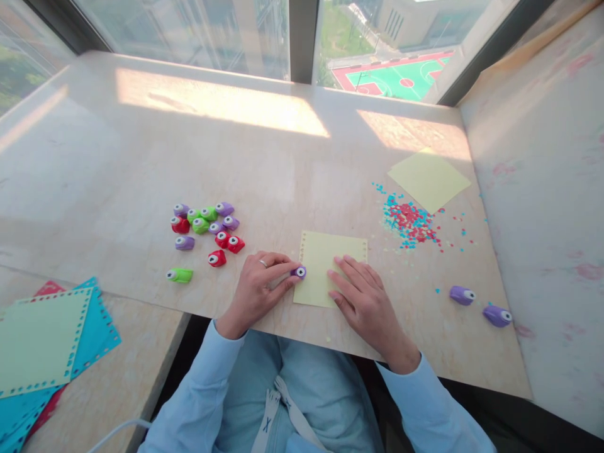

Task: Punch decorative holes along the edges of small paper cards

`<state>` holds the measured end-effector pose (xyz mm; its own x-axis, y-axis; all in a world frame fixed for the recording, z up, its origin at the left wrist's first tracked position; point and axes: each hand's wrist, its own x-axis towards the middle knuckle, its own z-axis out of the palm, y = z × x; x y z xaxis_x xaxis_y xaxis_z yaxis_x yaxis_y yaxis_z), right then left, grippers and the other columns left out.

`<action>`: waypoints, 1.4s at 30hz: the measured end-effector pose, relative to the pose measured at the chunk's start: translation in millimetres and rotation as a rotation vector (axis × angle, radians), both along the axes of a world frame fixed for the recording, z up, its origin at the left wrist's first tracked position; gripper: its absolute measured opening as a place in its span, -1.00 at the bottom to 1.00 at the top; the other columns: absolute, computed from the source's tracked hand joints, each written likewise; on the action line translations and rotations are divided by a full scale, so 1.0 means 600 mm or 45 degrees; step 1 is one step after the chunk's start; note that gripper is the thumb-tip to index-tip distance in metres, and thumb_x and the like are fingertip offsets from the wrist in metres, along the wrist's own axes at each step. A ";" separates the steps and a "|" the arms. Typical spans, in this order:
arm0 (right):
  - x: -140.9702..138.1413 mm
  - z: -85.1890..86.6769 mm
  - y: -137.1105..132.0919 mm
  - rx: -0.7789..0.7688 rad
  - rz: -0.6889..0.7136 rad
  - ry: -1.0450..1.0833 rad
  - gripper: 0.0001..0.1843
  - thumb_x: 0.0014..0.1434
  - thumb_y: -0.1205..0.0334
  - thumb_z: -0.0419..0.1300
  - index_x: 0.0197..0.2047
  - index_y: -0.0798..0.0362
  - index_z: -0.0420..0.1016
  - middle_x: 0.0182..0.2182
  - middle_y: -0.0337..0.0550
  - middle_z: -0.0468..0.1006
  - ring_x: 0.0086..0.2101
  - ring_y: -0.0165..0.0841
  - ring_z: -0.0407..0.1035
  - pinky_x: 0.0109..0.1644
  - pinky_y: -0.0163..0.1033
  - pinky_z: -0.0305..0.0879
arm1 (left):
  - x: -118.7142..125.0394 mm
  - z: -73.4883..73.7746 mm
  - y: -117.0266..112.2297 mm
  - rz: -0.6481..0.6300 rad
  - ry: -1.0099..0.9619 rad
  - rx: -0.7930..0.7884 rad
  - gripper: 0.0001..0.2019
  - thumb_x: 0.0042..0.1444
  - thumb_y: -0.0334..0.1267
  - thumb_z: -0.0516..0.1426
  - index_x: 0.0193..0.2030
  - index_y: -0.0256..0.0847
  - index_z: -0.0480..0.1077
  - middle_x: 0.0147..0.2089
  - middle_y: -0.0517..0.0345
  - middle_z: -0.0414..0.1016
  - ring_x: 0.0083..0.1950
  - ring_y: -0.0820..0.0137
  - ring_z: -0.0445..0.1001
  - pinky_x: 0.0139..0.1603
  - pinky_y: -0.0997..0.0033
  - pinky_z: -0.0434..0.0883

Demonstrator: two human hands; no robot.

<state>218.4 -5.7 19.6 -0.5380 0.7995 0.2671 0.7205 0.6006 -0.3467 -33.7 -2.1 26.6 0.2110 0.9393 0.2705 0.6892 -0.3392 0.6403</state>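
Observation:
A pale yellow sheet of paper (316,264) lies in front of me, with punched shapes along its top, left and right edges. At its left edge sits a small purple craft punch (299,272), pinched between the thumb and fingers of my left hand (264,283). My right hand (361,289) rests on the right half of the sheet, fingers stretched out and holding nothing. Left of my left hand stands a group of small craft punches (201,224) in purple, green and red.
Red and blue confetti (410,220) is scattered at the right, beside more yellow sheets (429,179). Two purple punches (462,295) lie near the right wall. Punched sheets (42,340) in yellow, blue and red are stacked at lower left. Windows border the far edge.

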 end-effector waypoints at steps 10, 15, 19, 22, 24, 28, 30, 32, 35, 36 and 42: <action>0.000 0.005 0.001 -0.028 -0.001 0.006 -0.66 0.32 0.22 0.12 0.14 0.01 0.42 0.25 0.00 0.36 0.29 -0.18 0.16 0.30 0.07 0.14 | 0.001 0.002 0.001 0.019 0.006 -0.023 -0.81 0.24 -0.17 0.17 -0.05 -0.05 0.54 -0.11 0.11 0.57 -0.08 0.32 0.49 -0.07 0.19 0.36; 0.000 0.007 0.002 -0.043 0.006 -0.005 -0.66 0.31 0.24 0.13 0.14 0.04 0.42 0.25 0.03 0.36 0.28 -0.17 0.16 0.30 0.07 0.14 | 0.000 0.007 0.002 -0.005 -0.019 -0.032 -0.81 0.21 -0.18 0.19 -0.04 -0.05 0.53 -0.09 0.12 0.56 -0.08 0.31 0.48 -0.07 0.20 0.35; 0.000 0.010 0.002 -0.070 -0.005 0.002 -0.66 0.32 0.23 0.12 0.15 0.01 0.41 0.25 0.01 0.36 0.29 -0.17 0.15 0.30 0.08 0.13 | -0.001 0.011 0.001 -0.015 -0.003 -0.040 -0.79 0.22 -0.19 0.19 -0.03 -0.04 0.53 -0.09 0.13 0.57 -0.08 0.30 0.48 -0.08 0.20 0.35; 0.000 0.012 0.001 -0.086 -0.013 0.008 -0.66 0.32 0.23 0.12 0.15 0.00 0.42 0.25 -0.01 0.36 0.29 -0.17 0.15 0.31 0.07 0.13 | -0.002 0.011 0.000 -0.012 0.008 -0.047 -0.79 0.22 -0.18 0.18 -0.03 -0.02 0.53 -0.10 0.12 0.57 -0.08 0.29 0.47 -0.09 0.20 0.35; 0.000 0.012 0.001 -0.090 -0.015 0.010 -0.66 0.32 0.23 0.12 0.14 0.00 0.43 0.25 0.00 0.37 0.29 -0.17 0.16 0.31 0.06 0.12 | -0.003 0.011 0.000 -0.017 0.009 -0.048 -0.79 0.23 -0.18 0.17 -0.03 -0.02 0.53 -0.10 0.12 0.57 -0.09 0.29 0.47 -0.09 0.20 0.34; 0.000 0.012 0.001 -0.091 -0.017 0.014 -0.66 0.31 0.22 0.12 0.13 0.01 0.44 0.24 0.00 0.37 0.29 -0.17 0.16 0.32 0.06 0.12 | -0.004 0.012 0.000 -0.026 0.012 -0.047 -0.79 0.22 -0.19 0.18 -0.03 -0.02 0.53 -0.11 0.13 0.57 -0.10 0.30 0.46 -0.09 0.20 0.34; 0.000 0.011 0.001 -0.100 -0.022 0.019 -0.66 0.32 0.22 0.12 0.14 0.00 0.44 0.25 -0.01 0.37 0.29 -0.17 0.16 0.32 0.06 0.12 | -0.003 0.013 0.000 -0.024 0.009 -0.051 -0.80 0.22 -0.18 0.18 -0.03 -0.01 0.54 -0.12 0.13 0.57 -0.10 0.30 0.46 -0.09 0.21 0.35; 0.001 0.011 0.001 -0.108 -0.023 0.024 -0.65 0.31 0.21 0.12 0.15 -0.03 0.43 0.25 -0.02 0.36 0.28 -0.17 0.16 0.31 0.07 0.13 | -0.002 0.014 0.000 -0.016 0.006 -0.061 -0.80 0.22 -0.17 0.18 -0.04 -0.01 0.54 -0.11 0.13 0.57 -0.09 0.30 0.46 -0.08 0.20 0.35; 0.001 0.011 0.001 -0.112 -0.017 0.035 -0.64 0.31 0.21 0.13 0.16 -0.04 0.42 0.26 -0.03 0.35 0.28 -0.16 0.16 0.31 0.08 0.14 | -0.001 0.013 0.000 -0.002 0.012 -0.083 -0.80 0.23 -0.15 0.17 -0.05 -0.01 0.54 -0.11 0.13 0.57 -0.09 0.29 0.46 -0.08 0.18 0.34; 0.001 0.011 0.001 -0.113 -0.016 0.038 -0.64 0.31 0.21 0.13 0.16 -0.04 0.42 0.26 -0.03 0.35 0.28 -0.16 0.17 0.31 0.09 0.14 | -0.001 0.012 0.000 0.001 0.016 -0.089 -0.80 0.23 -0.15 0.16 -0.05 -0.01 0.54 -0.11 0.13 0.58 -0.09 0.29 0.47 -0.08 0.18 0.34; 0.002 0.008 0.002 -0.109 -0.018 0.063 -0.57 0.31 0.21 0.12 0.23 -0.04 0.35 0.26 -0.01 0.35 0.28 -0.15 0.17 0.31 0.10 0.14 | -0.002 0.010 0.001 0.008 0.041 -0.118 -0.76 0.23 -0.13 0.16 -0.01 -0.06 0.51 -0.08 0.08 0.57 -0.06 0.26 0.47 -0.06 0.17 0.34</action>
<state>219.4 -4.8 24.1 -0.5141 0.8281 0.2234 0.7096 0.5569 -0.4315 -34.8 -1.7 32.9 0.2121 0.9613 0.1758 0.7119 -0.2753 0.6460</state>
